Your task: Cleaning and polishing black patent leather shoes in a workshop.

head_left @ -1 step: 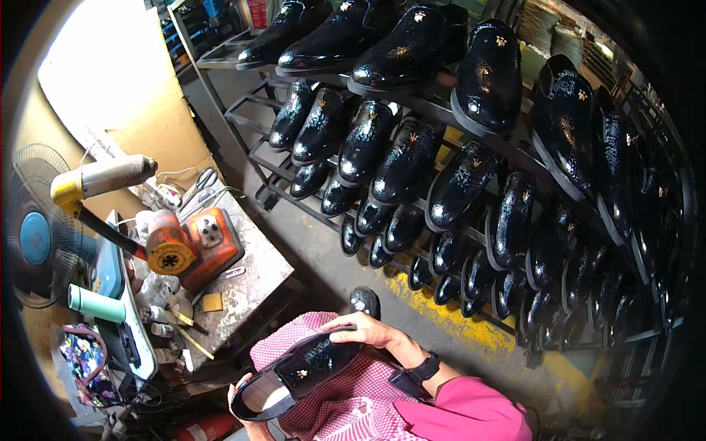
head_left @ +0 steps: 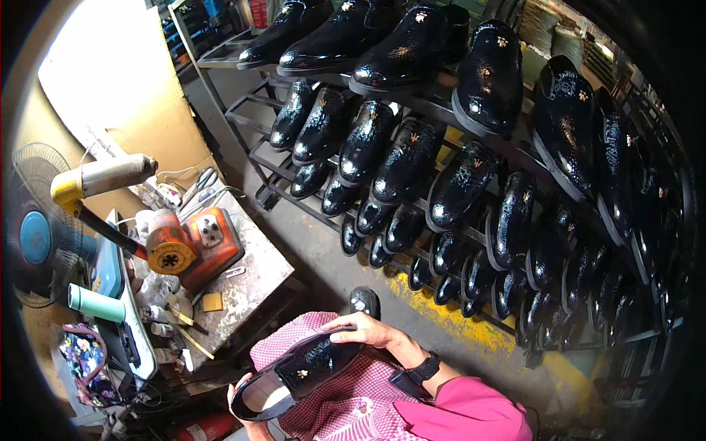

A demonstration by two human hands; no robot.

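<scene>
A glossy black loafer (head_left: 318,361) with a small gold ornament and a pale insole lies tilted over my lap, its toe up and to the right. My right hand (head_left: 365,331) grips it at the toe, thumb on the upper and fingers along the sole edge. At the heel, my left hand (head_left: 241,411) closes round the back of the shoe; part of that hand is cut off by the shoe and the lower edge. Beneath the shoe is my pink checked apron (head_left: 353,393).
A metal rack (head_left: 208,88) filled with similar black shoes (head_left: 410,158) spans the far and right side. To the left, a worn worktable (head_left: 254,275) bears an orange machine (head_left: 209,239), scissors (head_left: 206,180) and a yellow block (head_left: 212,302). A mint tumbler (head_left: 95,303) and a fan (head_left: 37,235) stand farther left.
</scene>
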